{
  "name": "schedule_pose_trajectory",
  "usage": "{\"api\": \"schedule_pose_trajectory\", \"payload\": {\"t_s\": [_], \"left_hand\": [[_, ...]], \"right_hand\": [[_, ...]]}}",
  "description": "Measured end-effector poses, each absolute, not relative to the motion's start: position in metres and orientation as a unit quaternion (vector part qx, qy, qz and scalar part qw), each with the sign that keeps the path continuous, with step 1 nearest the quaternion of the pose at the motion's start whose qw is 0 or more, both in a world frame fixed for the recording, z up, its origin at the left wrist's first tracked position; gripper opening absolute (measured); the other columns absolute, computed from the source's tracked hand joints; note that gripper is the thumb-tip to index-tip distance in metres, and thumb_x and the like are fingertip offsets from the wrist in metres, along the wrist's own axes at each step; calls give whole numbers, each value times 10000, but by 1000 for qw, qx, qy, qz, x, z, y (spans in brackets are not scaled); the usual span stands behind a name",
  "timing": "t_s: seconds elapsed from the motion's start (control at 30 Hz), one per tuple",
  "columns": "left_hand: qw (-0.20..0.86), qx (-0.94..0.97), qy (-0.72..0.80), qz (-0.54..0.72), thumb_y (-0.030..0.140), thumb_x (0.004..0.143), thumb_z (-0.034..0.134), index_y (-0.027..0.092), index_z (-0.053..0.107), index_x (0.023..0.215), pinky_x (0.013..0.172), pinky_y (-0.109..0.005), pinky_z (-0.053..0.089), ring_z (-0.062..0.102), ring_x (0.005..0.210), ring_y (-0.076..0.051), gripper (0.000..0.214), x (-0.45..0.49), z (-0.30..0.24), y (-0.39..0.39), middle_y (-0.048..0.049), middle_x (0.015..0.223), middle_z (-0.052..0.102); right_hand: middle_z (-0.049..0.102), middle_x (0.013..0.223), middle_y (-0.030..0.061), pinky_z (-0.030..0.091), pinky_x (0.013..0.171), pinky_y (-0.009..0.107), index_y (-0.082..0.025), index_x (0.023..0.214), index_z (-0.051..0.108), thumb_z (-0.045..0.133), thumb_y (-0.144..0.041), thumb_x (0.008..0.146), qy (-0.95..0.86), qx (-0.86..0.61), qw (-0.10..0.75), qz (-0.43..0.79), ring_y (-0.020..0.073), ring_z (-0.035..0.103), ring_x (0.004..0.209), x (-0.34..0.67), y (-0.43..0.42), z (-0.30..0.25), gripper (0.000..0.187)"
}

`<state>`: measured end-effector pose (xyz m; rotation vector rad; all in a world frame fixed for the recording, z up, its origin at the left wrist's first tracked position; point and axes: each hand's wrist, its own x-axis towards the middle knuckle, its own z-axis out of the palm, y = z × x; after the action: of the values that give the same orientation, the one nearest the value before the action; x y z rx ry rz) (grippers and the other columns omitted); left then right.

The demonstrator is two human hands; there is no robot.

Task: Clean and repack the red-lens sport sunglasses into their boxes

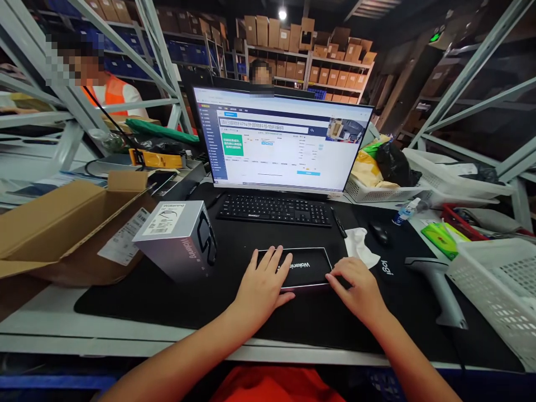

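A shallow black box (314,274) with a pale rim and "Wakening" printed inside lies on the black desk mat, the lettering upside down to me. My left hand (262,282) is spread over the left part of the box, fingers apart and thumb out along its near side. At the right end, my right hand (357,287) has its thumb and forefinger closed on the box's edge, the other fingers curled. To the left stands a taller grey box (173,245) marked "Wakening", with a label on top and dark eyewear pictured on its side.
An opened cardboard carton (90,229) is at the left. Behind are a keyboard (274,211) and monitor (280,139). Rightward lie a tissue (360,248), mouse (379,233), scanner (439,290) and white basket (498,285). A person in an orange vest (113,92) is beyond the frame.
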<state>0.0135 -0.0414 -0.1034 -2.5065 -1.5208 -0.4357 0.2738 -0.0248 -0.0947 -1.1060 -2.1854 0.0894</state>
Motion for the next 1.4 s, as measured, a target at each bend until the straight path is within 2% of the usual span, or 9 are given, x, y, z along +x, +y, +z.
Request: {"api": "schedule_pose_trajectory", "payload": {"t_s": [0.2,0.4,0.53,0.63,0.83,0.93,1.03,1.27,1.4], "left_hand": [[95,-860,-490,-112,374,664,898,272,408,1504,1127,-622,365,423,1417,-398,977,12,-96,-41,-208,1573,374],[132,-861,-472,-138,615,681,815,87,387,1487,1169,-643,276,346,1458,-403,1055,9,-97,-43,-286,1569,333],[229,-831,-412,-295,715,837,583,109,460,1408,1219,-599,184,291,1492,-353,842,-25,-51,-58,-263,1555,373],[229,-748,-503,-368,495,924,567,161,485,1368,1239,-527,184,317,1488,-294,561,-64,4,-69,-189,1555,400],[63,-781,-592,-187,585,650,796,132,136,1576,1200,-651,63,95,1529,-422,1224,-139,49,-29,-231,1647,157],[1,-777,-624,-81,537,458,875,131,277,1537,1132,-706,195,265,1447,-495,1299,-162,37,-4,-271,1558,339],[-18,-789,-610,-75,491,500,841,151,390,1486,1064,-546,414,486,1275,-401,1137,-174,32,-3,-201,1360,547],[-27,-735,-607,-301,545,594,848,176,346,1465,1159,-546,322,418,1347,-370,1070,-195,16,-56,-168,1443,417],[-191,-638,-525,-530,645,551,861,194,296,1449,1177,-539,324,407,1390,-384,1152,-203,-41,-70,-191,1463,422]], "right_hand": [[655,1168,105,442,1036,501,-232,802,575,708,-314,839,-870,-379,303,91,309,518,1247,273,-5,-61,160],[465,1472,113,348,1140,506,-210,627,430,861,-483,651,-910,-280,164,259,342,362,1422,236,35,-69,510],[413,1544,113,333,1127,553,-212,617,384,848,-432,659,-924,-284,117,229,381,344,1435,231,39,-90,516],[375,1580,97,353,1099,576,-211,622,379,814,-385,691,-931,-292,74,206,401,344,1431,234,40,-94,474],[467,1486,129,453,972,547,-203,587,372,789,-364,692,-927,-339,26,161,374,557,1185,221,32,-77,459],[513,1399,161,469,937,528,-202,555,395,797,-338,666,-932,-335,8,137,380,553,1181,215,29,-70,438],[527,1341,160,473,944,508,-207,552,399,796,-343,662,-938,-319,18,136,388,504,1256,215,30,-68,434],[540,1293,142,475,938,479,-204,547,379,788,-338,666,-934,-313,64,158,370,517,1235,217,23,-69,446],[510,1350,128,484,935,477,-205,559,383,784,-346,682,-923,-329,108,167,352,546,1194,233,18,-69,443]]}}
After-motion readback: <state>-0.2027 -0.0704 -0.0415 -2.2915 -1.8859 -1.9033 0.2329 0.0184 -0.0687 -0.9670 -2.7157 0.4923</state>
